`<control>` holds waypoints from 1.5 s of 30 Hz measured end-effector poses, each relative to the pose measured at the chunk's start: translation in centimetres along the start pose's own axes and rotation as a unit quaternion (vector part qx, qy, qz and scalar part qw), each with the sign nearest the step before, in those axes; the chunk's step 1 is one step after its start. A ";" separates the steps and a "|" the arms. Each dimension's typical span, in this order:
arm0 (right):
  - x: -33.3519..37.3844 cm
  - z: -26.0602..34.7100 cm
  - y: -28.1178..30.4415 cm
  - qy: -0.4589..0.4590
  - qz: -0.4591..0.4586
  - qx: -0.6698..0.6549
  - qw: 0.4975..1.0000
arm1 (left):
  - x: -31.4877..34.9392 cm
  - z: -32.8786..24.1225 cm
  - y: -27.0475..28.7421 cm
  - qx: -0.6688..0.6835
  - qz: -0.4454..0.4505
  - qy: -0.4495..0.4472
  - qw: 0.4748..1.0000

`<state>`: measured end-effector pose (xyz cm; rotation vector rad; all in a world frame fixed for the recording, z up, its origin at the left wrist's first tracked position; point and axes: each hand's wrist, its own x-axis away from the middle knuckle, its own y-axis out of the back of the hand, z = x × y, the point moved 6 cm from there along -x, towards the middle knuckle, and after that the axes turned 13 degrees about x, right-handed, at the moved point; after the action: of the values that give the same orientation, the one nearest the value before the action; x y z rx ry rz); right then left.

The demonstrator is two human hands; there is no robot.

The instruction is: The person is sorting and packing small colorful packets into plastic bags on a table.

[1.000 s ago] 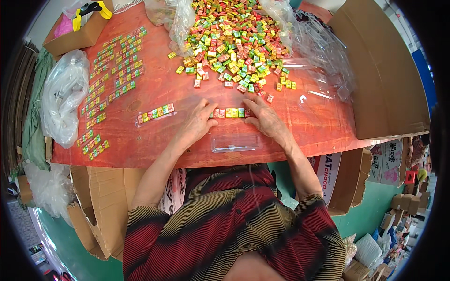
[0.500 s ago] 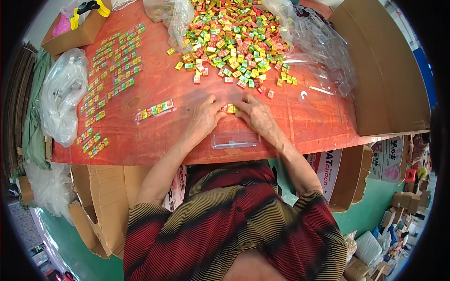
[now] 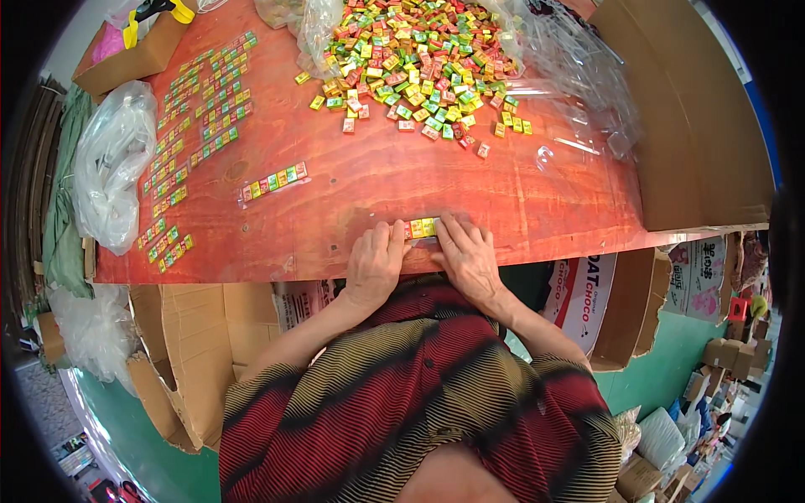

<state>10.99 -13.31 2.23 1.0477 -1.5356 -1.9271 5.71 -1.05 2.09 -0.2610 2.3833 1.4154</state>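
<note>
Close to the table's near edge, a short row of small red, yellow and green boxes (image 3: 420,228) lies between my hands. My left hand (image 3: 375,261) is closed at the row's left end, fingers together and thumb against it. At the right end my right hand (image 3: 466,254) grips with its fingers over the boxes. Clear plastic shows along the row's edge; how much of a tray lies under it is hidden by my hands. Left of my hands lies a longer row of boxes in a clear tray (image 3: 275,182).
A heap of loose small boxes (image 3: 428,67) covers the far middle of the red table (image 3: 352,176). Many filled rows (image 3: 214,105) lie at the left, by a plastic bag (image 3: 115,168). Clear trays (image 3: 579,75) and a tall cardboard box (image 3: 696,117) stand right.
Both hands have come nearer to me with the row of small boxes, down to where the empty clear tray lay. That tray is now mostly covered from sight.
</note>
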 end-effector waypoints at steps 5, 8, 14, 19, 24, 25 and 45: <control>2.0 0.7 -1.8 -0.022 0.127 0.018 0.991 | 0.6 -0.2 -0.5 -0.014 0.046 0.033 0.998; 2.2 0.8 -1.8 -0.017 0.128 -0.008 0.992 | 0.8 0.4 -0.9 0.021 0.052 0.063 0.996; 2.0 0.5 -1.5 0.004 0.131 -0.005 0.991 | -1.3 1.4 -0.8 0.033 0.091 0.043 0.994; 2.2 0.6 -1.6 0.009 0.118 -0.011 0.993 | -1.7 1.2 -1.1 0.045 0.130 0.038 0.990; 2.2 0.7 -1.9 -0.001 0.124 0.000 0.992 | -0.5 1.2 -0.6 0.052 0.087 0.037 0.994; 2.2 0.7 -1.9 -0.005 0.122 -0.001 0.993 | -0.2 1.3 -0.6 0.052 0.091 0.037 0.994; -6.5 5.2 -1.8 0.019 -0.016 -0.152 0.988 | -0.3 4.2 1.4 0.427 -0.073 0.126 0.893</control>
<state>11.04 -4.83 2.74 0.9727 -1.1634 -2.0679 6.41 3.27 1.57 -0.3814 2.8527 0.1812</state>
